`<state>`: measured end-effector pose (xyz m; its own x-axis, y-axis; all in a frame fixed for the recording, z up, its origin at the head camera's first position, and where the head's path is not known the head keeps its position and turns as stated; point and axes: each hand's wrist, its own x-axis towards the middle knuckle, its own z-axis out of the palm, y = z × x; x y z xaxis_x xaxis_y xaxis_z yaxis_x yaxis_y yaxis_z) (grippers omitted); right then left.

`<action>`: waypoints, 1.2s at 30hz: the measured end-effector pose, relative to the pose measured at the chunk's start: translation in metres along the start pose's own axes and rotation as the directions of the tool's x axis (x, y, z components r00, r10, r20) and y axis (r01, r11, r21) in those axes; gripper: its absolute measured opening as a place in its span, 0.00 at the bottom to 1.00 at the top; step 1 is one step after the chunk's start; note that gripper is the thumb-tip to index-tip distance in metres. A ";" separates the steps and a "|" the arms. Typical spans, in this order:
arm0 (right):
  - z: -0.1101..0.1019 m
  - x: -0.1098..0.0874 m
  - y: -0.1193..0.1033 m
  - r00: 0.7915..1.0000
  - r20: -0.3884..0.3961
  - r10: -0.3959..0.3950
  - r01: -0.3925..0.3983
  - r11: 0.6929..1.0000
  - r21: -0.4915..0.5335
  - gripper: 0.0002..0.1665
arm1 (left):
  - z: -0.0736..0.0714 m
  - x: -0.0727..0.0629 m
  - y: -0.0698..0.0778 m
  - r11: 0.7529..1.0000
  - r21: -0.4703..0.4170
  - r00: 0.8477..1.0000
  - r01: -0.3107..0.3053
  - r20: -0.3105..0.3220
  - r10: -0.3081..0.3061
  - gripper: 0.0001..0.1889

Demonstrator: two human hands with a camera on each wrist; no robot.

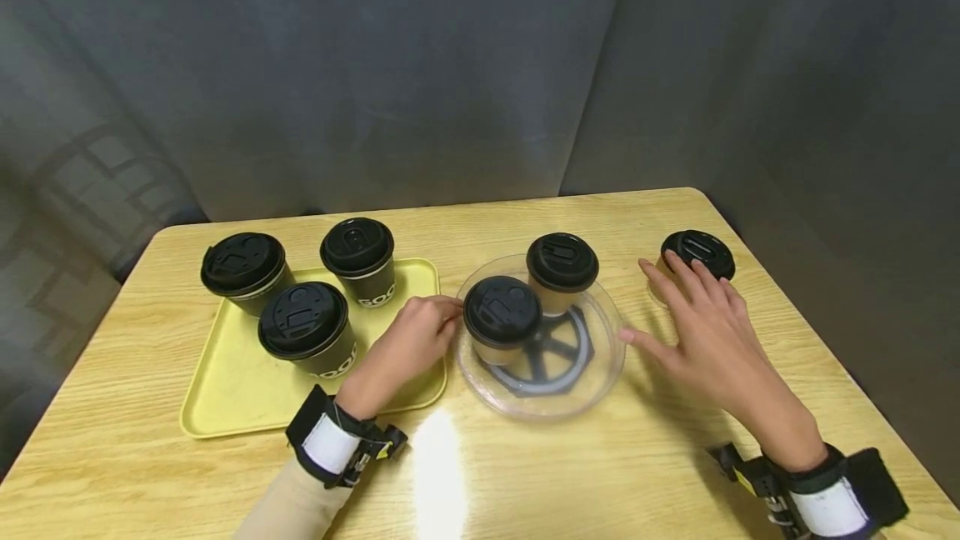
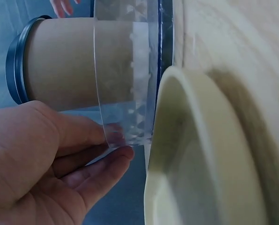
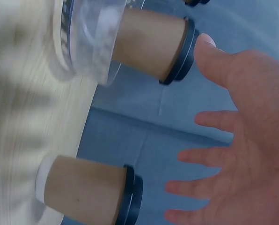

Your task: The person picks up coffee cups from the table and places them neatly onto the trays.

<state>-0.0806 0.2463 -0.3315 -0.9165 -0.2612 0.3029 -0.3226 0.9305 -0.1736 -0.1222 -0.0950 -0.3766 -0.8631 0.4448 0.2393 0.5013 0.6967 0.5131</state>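
My left hand (image 1: 408, 340) pinches the left rim of a clear plastic turntable (image 1: 606, 369), its thumb and fingers either side of the clear wall in the left wrist view. Two brown paper cups with black lids stand upright in it: a front cup (image 1: 501, 319) and a back cup (image 1: 561, 272). My right hand (image 1: 705, 332) hangs with spread fingers and holds nothing. Just beyond its fingers, on the table, stands another brown lidded cup (image 1: 693, 252); in the right wrist view this cup (image 3: 85, 187) is apart from the hand.
A yellow tray (image 1: 232, 390) lies left of the turntable, close to its rim. On it stand three dark cups with black lids: a left cup (image 1: 246, 269), a front cup (image 1: 306, 327) and a back cup (image 1: 360, 261). Grey curtains (image 1: 390, 90) hang behind the wooden table (image 1: 525, 482).
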 end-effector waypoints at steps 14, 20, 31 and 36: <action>-0.002 0.018 0.045 0.996 -0.039 0.082 -0.084 0.995 -0.053 0.51 | 0.006 0.018 -0.010 0.999 -0.011 0.998 -0.038 -0.044 0.037 0.10; 0.001 0.031 0.062 0.992 -0.015 0.128 -0.129 0.991 -0.042 0.49 | 0.006 0.024 -0.012 0.999 -0.009 0.997 -0.046 -0.058 0.045 0.11; 0.008 0.042 0.080 0.987 0.016 0.158 -0.158 0.987 -0.001 0.46 | 0.008 0.035 -0.016 0.999 -0.013 0.996 -0.031 -0.083 0.030 0.12; 0.014 0.042 0.083 0.992 -0.018 0.125 -0.124 0.991 0.041 0.42 | 0.008 0.039 -0.017 0.999 -0.025 0.997 -0.028 -0.071 0.026 0.12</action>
<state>-0.1495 0.3090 -0.3458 -0.9452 -0.1383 0.2957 -0.2158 0.9443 -0.2483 -0.1639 -0.0846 -0.3825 -0.8520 0.4213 0.3108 0.5234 0.6700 0.5265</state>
